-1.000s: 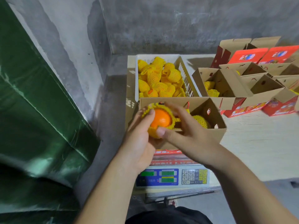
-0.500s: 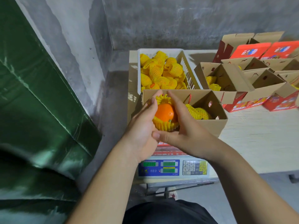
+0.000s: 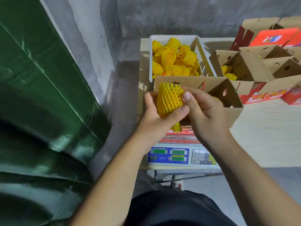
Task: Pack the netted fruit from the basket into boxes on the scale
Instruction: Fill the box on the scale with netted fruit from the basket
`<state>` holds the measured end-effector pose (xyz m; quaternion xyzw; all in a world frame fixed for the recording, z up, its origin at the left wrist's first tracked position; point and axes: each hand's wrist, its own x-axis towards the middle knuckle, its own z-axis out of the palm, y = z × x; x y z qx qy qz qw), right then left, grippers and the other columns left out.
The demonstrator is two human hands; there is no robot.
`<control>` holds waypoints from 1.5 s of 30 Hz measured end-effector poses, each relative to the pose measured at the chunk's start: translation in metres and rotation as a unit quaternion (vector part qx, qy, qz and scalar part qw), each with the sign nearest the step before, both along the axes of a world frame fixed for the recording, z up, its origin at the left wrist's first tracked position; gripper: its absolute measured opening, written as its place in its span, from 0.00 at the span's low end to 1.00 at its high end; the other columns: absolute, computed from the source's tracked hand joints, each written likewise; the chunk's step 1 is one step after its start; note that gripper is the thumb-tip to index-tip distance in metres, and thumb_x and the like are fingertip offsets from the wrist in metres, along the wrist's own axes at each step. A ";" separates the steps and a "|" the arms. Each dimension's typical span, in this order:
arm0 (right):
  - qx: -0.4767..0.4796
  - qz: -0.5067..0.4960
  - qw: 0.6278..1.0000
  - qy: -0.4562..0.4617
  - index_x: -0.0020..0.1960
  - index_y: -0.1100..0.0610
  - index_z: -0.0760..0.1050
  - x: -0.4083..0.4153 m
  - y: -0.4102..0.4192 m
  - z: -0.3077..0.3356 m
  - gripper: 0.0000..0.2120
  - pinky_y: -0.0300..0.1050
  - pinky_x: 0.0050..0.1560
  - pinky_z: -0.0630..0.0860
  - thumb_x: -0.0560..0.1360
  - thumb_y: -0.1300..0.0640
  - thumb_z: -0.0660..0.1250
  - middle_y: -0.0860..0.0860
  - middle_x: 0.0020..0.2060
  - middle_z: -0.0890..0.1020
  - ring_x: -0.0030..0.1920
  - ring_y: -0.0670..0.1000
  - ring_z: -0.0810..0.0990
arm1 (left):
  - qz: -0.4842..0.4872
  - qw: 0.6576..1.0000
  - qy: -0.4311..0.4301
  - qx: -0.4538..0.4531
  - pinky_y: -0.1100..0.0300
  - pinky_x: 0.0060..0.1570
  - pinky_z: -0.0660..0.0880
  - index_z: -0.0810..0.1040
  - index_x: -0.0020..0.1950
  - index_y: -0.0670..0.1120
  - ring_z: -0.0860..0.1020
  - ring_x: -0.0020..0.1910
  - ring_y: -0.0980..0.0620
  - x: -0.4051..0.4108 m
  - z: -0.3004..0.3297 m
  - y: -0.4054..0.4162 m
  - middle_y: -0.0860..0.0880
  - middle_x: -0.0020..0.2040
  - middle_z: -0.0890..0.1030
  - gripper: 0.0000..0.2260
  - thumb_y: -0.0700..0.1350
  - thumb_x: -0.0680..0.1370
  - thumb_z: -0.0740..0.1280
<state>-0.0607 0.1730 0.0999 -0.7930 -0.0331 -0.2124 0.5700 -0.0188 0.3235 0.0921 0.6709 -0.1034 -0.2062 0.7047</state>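
Yellow foam-netted fruit sits gripped in both hands, left hand cupping it, right hand fingers pinching the net, above the box.

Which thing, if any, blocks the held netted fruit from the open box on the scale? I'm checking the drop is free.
Nothing visible does. Both hands hold the netted fruit just over the open box, whose flaps stand open.

A glossy green tarpaulin fills the left side against a grey concrete wall, a pale wooden counter stretches to the right, and grey floor shows beneath its front edge.
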 end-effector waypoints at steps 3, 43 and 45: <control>-0.053 0.001 0.998 0.017 0.59 0.56 0.78 -0.001 -0.003 0.001 0.12 0.55 0.37 0.82 0.85 0.49 0.62 0.45 0.45 0.82 0.41 0.47 0.84 | -0.028 1.000 0.004 -0.013 0.46 0.59 0.82 0.67 0.71 0.62 0.83 0.63 0.50 0.001 -0.006 0.006 0.54 0.65 0.82 0.34 0.61 0.69 0.79; -0.105 -0.024 0.987 0.120 0.81 0.43 0.59 0.054 -0.081 0.024 0.34 0.62 0.69 0.76 0.79 0.33 0.63 0.43 0.74 0.73 0.73 0.45 0.73 | 0.130 0.989 -0.033 0.062 0.79 0.46 0.71 0.80 0.65 0.57 0.78 0.55 0.71 0.020 -0.002 0.016 0.61 0.60 0.82 0.11 0.46 0.84 0.66; -0.114 0.003 0.982 0.150 0.79 0.44 0.64 0.048 -0.073 0.017 0.29 0.58 0.67 0.78 0.81 0.37 0.64 0.47 0.73 0.76 0.70 0.45 0.76 | 0.112 0.989 -0.046 0.080 0.75 0.50 0.72 0.80 0.65 0.57 0.79 0.56 0.69 0.020 -0.002 0.015 0.61 0.59 0.82 0.11 0.46 0.84 0.66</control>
